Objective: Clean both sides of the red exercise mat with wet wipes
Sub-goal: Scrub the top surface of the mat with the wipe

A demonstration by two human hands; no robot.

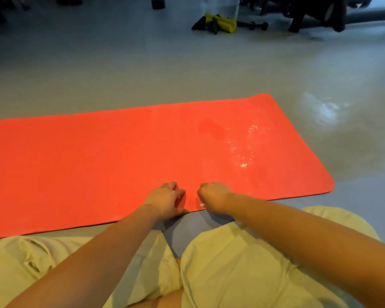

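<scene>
1. The red exercise mat (120, 156) was laid flat on the grey floor (98, 70). It ran from the left edge of the view to a rounded end at the right, with its near long edge just in front of the kneeling person's knees.
2. A glistening wet patch (242, 152) was seen on the right part of the mat, with a darker damp mark just beside it.
3. The left hand (166, 200) was set on the mat at the near edge. Its fingers were bent and slightly spread, with the tips touching the surface and the thumb laid along the edge. Whether the edge was actually pinched could not be told.
4. The right hand (212, 196) was placed just beside the left, with a narrow gap between them. It was closed into a fist, and a small white scrap of a wet wipe (202, 204) showed beneath the curled fingers at the mat's edge.
5. The knees were covered by pale yellow-green trousers (242, 263).
6. Far across the floor, a yellow and black item (222, 23) and dark dumbbells (258, 25) were seen lying near black equipment (316, 12).
</scene>
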